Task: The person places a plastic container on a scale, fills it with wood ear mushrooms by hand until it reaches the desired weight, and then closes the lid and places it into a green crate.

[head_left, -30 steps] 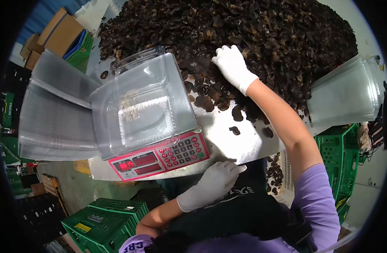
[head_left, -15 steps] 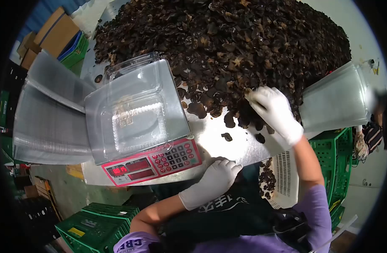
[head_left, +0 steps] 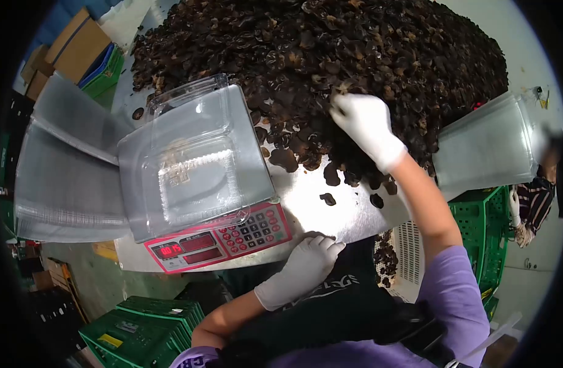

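A large heap of dark, frilly mushroom-like pieces (head_left: 330, 55) covers the metal table (head_left: 361, 211). Over its near side, my right hand (head_left: 366, 126), in a white glove, has its fingers curled at a light brown piece. My left hand (head_left: 303, 270), also gloved, lies by the table's front edge with its fingers bent together over something dark and mostly hidden. To its left, an open clear plastic box (head_left: 198, 178) rests on the plate of a red-framed scale (head_left: 217, 242), whose red display is lit.
Stacked clear lids or trays stand left of the scale (head_left: 67, 178) and at the right (head_left: 486, 144). Green crates (head_left: 483, 233) and a white basket (head_left: 410, 257) are below the table. At far right is a person's striped clothing (head_left: 536, 199).
My right hand has moved left and farther up over the heap. My left hand has shifted slightly left and down. At far right, the other person's gloved hand and striped clothing have shifted.
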`<control>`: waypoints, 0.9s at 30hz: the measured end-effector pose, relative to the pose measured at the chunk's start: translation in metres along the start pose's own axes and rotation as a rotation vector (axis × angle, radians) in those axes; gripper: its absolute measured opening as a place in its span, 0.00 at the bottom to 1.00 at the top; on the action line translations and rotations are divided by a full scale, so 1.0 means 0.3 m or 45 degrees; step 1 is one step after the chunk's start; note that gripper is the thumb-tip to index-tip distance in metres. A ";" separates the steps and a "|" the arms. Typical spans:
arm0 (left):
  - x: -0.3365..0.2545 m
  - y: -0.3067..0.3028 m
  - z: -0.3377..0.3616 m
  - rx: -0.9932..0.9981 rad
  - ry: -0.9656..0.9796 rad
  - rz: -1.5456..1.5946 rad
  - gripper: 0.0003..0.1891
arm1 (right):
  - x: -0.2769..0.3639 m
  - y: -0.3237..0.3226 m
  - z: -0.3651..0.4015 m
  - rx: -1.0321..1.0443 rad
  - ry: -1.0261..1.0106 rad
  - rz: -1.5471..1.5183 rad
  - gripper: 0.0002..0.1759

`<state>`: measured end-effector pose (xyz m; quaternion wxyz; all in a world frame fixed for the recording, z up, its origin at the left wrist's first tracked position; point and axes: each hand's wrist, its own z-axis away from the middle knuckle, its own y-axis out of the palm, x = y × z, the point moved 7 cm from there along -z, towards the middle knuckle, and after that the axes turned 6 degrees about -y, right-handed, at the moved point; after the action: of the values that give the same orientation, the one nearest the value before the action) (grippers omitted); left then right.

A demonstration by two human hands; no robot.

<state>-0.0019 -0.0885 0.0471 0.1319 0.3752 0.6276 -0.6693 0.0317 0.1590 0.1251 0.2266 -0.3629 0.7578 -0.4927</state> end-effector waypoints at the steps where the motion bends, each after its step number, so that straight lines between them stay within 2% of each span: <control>1: 0.002 0.009 -0.003 0.003 0.009 0.002 0.14 | 0.015 -0.084 0.087 0.045 -0.073 0.013 0.08; 3: -0.010 0.032 -0.001 -0.056 0.164 -0.059 0.15 | -0.012 -0.184 0.311 0.468 -0.133 0.012 0.06; 4: -0.004 0.046 -0.003 -0.055 0.169 -0.062 0.15 | -0.051 -0.215 0.428 0.732 -0.035 -0.039 0.05; 5: -0.003 0.063 -0.008 -0.051 0.191 -0.073 0.14 | -0.066 -0.264 0.505 0.850 -0.035 0.026 0.07; 6: -0.009 0.074 -0.015 -0.046 0.213 -0.085 0.14 | -0.105 -0.272 0.569 0.990 0.085 0.056 0.11; 8: -0.024 0.086 -0.039 -0.012 0.204 -0.032 0.14 | -0.115 -0.295 0.527 0.714 0.158 0.089 0.13; 10: -0.037 0.081 -0.069 0.009 0.192 0.016 0.15 | -0.085 -0.289 0.377 0.364 0.112 -0.020 0.08; 12: -0.075 0.070 -0.083 0.062 0.265 -0.135 0.15 | -0.052 -0.245 0.205 0.000 0.033 -0.119 0.06; 13: -0.079 0.064 -0.085 0.054 0.267 -0.143 0.15 | -0.048 -0.197 0.123 -0.215 -0.090 -0.108 0.07; 15: -0.076 0.049 -0.078 0.032 0.251 -0.100 0.16 | -0.031 -0.096 -0.046 -0.416 -0.165 0.000 0.09; 17: -0.050 0.064 -0.051 0.045 0.212 -0.070 0.17 | -0.045 0.038 -0.178 -0.357 -0.102 0.152 0.13; 18: -0.035 0.073 -0.040 0.067 0.171 -0.027 0.17 | -0.065 0.108 -0.230 -0.178 0.018 0.223 0.15; 19: -0.021 0.090 -0.032 0.239 0.060 -0.009 0.17 | -0.091 0.156 -0.259 -0.151 0.036 0.205 0.13; 20: -0.022 0.081 -0.028 0.231 0.072 -0.018 0.17 | -0.100 0.164 -0.285 -0.124 0.056 0.189 0.11; 21: -0.015 0.075 -0.020 0.224 0.036 0.016 0.17 | -0.109 0.145 -0.284 -0.248 0.076 0.144 0.07; 22: -0.009 0.070 -0.016 0.219 0.003 0.057 0.16 | -0.125 0.140 -0.271 -0.246 0.080 0.156 0.07; 24: -0.009 0.070 -0.014 0.197 0.020 0.053 0.15 | -0.141 0.011 -0.213 -0.534 0.130 -0.111 0.05; 26: -0.004 0.058 -0.017 0.064 0.084 0.036 0.15 | -0.173 -0.083 -0.112 -0.488 0.098 -0.472 0.05; 27: -0.003 0.056 -0.024 0.065 0.098 0.041 0.15 | -0.172 -0.128 -0.033 -0.264 0.166 -0.715 0.06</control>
<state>0.0120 -0.0849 0.0356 0.1088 0.4138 0.6089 -0.6680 0.0701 0.1950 0.1633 -0.0058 -0.5471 0.6869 -0.4783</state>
